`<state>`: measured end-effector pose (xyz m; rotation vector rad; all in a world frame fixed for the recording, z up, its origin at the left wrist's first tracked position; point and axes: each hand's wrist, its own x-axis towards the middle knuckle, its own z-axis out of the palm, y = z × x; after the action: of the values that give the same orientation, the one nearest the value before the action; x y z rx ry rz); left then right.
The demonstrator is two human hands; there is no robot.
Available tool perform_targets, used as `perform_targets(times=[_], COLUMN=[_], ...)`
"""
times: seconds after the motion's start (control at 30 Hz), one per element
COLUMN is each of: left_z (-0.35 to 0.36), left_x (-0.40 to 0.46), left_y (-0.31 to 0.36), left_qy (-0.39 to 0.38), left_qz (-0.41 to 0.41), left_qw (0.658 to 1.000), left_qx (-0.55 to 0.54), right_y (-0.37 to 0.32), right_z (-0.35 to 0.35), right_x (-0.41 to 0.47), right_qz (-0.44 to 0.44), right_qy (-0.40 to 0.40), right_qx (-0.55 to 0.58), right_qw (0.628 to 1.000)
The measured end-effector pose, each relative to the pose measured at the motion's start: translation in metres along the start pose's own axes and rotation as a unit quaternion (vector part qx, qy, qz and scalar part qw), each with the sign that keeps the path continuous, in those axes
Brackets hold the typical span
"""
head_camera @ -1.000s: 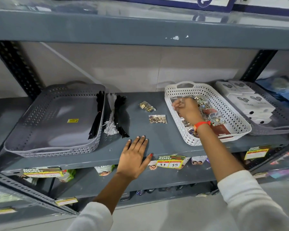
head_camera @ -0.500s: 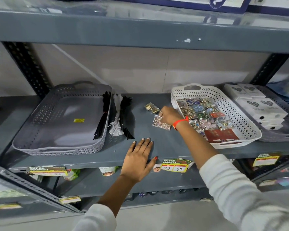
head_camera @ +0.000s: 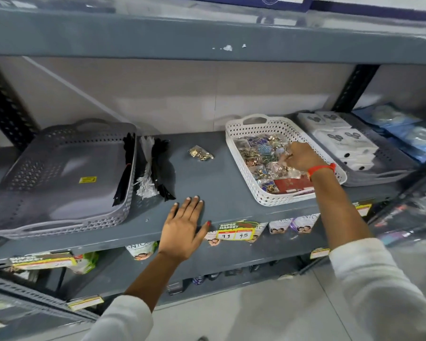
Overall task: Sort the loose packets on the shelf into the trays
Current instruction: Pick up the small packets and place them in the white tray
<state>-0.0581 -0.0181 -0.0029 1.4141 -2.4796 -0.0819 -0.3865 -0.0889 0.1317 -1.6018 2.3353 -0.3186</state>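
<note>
One loose clear packet of gold trinkets (head_camera: 200,153) lies on the grey shelf (head_camera: 221,183), left of the white perforated tray (head_camera: 258,190). That tray holds several shiny trinket packets (head_camera: 256,153) and a red card. My right hand (head_camera: 303,157) is inside the tray, over the pile, with its fingers pinched on a clear packet (head_camera: 282,166). My left hand (head_camera: 185,227) rests flat on the shelf's front edge, fingers spread, holding nothing. At the left, the big grey tray (head_camera: 35,193) has black zippers (head_camera: 124,168) leaning along its right inner wall.
Bundles of white and black zippers (head_camera: 153,168) lie on the shelf beside the grey tray. A second grey tray (head_camera: 389,168) with white boxes stands right of the white one, with blue packets (head_camera: 408,134) beyond. Another shelf overhangs close above; price tags line the front edge.
My right hand took the nearer loose packet off the shelf and carried it right into the white tray. One packet stays on the shelf. My left hand has not moved.
</note>
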Motion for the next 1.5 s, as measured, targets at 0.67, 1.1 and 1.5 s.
perform_targets(times=[0.67,1.1,1.5], left_z=[0.002,0.001,0.005], left_x=[0.002,0.0,0.0], left_y=[-0.001,-0.001,-0.001], left_qy=[-0.003,-0.02,-0.018], left_qz=[-0.016,-0.007,-0.006], left_qw=[1.0,0.999,0.999], left_qx=[0.001,0.042,0.038], right_y=[-0.141,-0.183,-0.12], right_z=[0.051,0.128,0.032], right_x=[0.037,0.061,0.02], right_qz=[-0.169,-0.098,-0.151], right_qy=[0.045,-0.029,0.103], right_qx=[0.138,0.045,0.093], right_qw=[0.975,0.994,0.979])
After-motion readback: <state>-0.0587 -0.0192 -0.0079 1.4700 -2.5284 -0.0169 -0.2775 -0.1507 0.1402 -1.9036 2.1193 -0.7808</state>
